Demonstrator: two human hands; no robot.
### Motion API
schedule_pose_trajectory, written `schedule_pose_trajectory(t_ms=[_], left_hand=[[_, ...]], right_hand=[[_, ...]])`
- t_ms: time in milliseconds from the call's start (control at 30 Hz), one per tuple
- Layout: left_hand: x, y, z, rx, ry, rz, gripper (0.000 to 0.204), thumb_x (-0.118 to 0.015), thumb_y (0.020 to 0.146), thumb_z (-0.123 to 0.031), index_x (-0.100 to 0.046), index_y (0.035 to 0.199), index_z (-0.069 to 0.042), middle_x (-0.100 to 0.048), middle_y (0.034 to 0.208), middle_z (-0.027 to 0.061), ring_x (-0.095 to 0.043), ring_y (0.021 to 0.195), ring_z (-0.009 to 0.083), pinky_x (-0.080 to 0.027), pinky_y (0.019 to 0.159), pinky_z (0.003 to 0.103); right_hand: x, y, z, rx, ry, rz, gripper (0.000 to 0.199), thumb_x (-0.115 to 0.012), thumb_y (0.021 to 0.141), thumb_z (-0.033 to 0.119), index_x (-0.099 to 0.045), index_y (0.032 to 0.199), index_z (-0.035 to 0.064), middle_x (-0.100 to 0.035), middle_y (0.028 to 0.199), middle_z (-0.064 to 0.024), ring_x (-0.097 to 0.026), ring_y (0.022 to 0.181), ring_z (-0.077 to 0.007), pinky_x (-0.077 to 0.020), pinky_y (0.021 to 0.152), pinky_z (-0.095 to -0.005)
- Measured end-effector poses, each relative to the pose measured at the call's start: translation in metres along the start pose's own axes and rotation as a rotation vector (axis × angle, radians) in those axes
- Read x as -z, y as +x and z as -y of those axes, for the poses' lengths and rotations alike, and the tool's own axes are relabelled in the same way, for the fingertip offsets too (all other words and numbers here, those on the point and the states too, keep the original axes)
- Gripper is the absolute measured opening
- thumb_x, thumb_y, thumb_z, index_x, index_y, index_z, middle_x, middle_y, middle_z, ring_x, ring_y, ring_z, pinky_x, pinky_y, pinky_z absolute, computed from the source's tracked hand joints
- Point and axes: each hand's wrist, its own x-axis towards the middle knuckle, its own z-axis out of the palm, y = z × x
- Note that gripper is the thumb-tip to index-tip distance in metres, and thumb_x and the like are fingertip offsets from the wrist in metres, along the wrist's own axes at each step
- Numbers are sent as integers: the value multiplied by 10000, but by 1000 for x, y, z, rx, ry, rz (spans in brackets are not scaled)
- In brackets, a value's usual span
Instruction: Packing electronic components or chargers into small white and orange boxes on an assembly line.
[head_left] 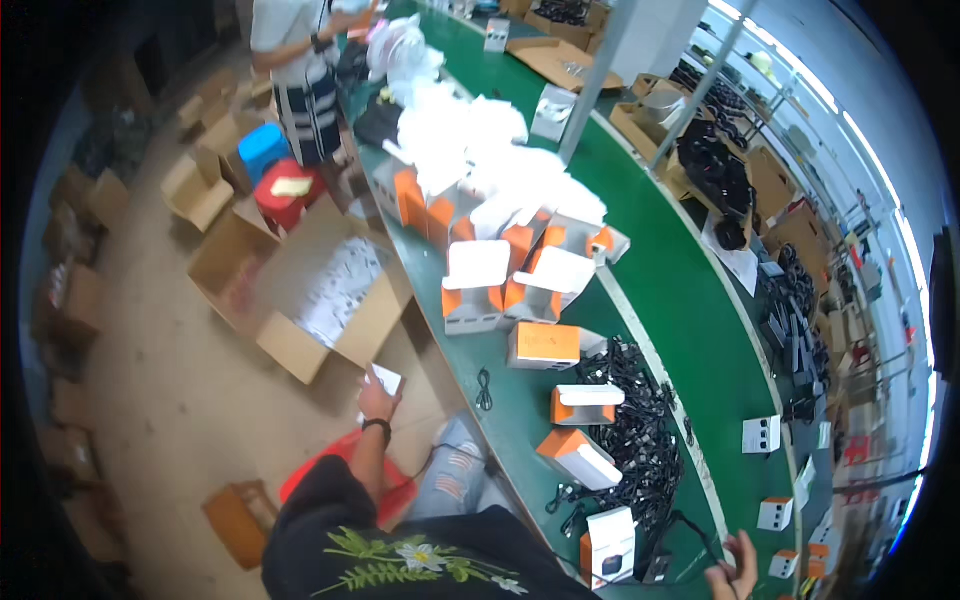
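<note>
My left hand (377, 404), with a dark band at the wrist, is closed on a small white paper booklet (388, 378). It is held out over the floor, close to a big open carton (280, 345) with white printed papers inside. At the lower right edge, my right hand (738, 572) has its fingers curled about a thin black cable (708, 540), partly cut off by the picture's edge. Beside it on the green bench lies a heap of black cables (635, 440). A white and orange box (610, 545) stands between me and that heap.
Several open orange and white boxes (475, 290) line the bench (490, 375), with white plastic bags (460, 140) beyond. A green conveyor belt (680, 270) runs alongside. Another person (300, 90) stands far left, near a red stool (288, 195). A wooden stool (238, 525) is at lower left.
</note>
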Motion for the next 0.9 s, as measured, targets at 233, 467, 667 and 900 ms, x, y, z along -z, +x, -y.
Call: schedule_pose_trajectory(t_ms=[233, 467, 667, 900], left_hand=[[216, -36, -39, -14, 207, 29, 1152, -945, 765, -558, -394, 1644, -58, -653, 1371, 307, -682, 1222, 506, -577, 1029, 547], [372, -4, -41, -272, 60, 91, 1232, -1025, 602, -474, -430, 1610, -90, -667, 1440, 262, -647, 1338, 474, -543, 1109, 536], [355, 47, -199, -791, -143, 6, 1282, -1014, 592, -384, -384, 1663, -65, -632, 1509, 256, -613, 1393, 439, -507, 1169, 501], [388, 39, -353, -1041, -352, -266, 1300, -1020, 598, -345, -360, 1689, -89, -626, 1502, 251, -615, 1379, 445, -518, 1153, 500]], right_hand=[[129, 59, 77, 390, -252, -61, 906, -885, 863, 490, -590, 1545, -29, -650, 1528, -212, -583, 1465, -375, -436, 1229, -485], [182, -13, 122, 390, -15, -476, 995, -831, 940, 550, -437, 1658, -14, -451, 1712, -243, -490, 1548, -379, -393, 1270, -478], [208, 28, 114, 439, -77, -806, 1000, -819, 949, 545, -412, 1665, -22, -439, 1718, -245, -481, 1553, -387, -376, 1278, -491], [266, 79, 133, 664, -308, -942, 1007, -804, 959, 540, -383, 1673, -31, -426, 1725, -248, -471, 1558, -397, -356, 1288, -506]])
